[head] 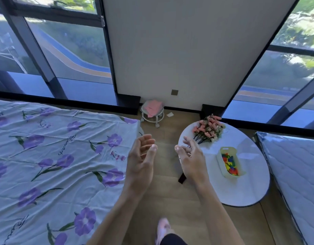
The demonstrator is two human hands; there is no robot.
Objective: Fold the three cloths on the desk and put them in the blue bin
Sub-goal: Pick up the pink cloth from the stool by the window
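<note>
We are standing on a wooden floor [163, 195] between a bed [52, 165] on our left, which is wearing a pale sheet printed with purple flowers, and a bare quilted mattress [297, 174] on our right. Dark-framed windows [68, 50] are flanking a white wall panel [179, 50] ahead of us.

We are holding both arms out over the floor. Our left hand [141, 160] is hovering just off the bed's right edge, palm turned inward, fingers loosely curled and spread, gripping nothing. Our right hand [189, 160] is facing it, equally open and empty, its fingers overlapping the left edge of the round white worktop [250, 188].

On that worktop, a bunch of pink flowers [208, 129] is lying near the far edge, and a cream basket of coloured pieces [229, 162] is sitting near the middle. Against the wall, a small wheeled stool [152, 112] is carrying something pink. We are not seeing the cloths or the blue bin anywhere.
</note>
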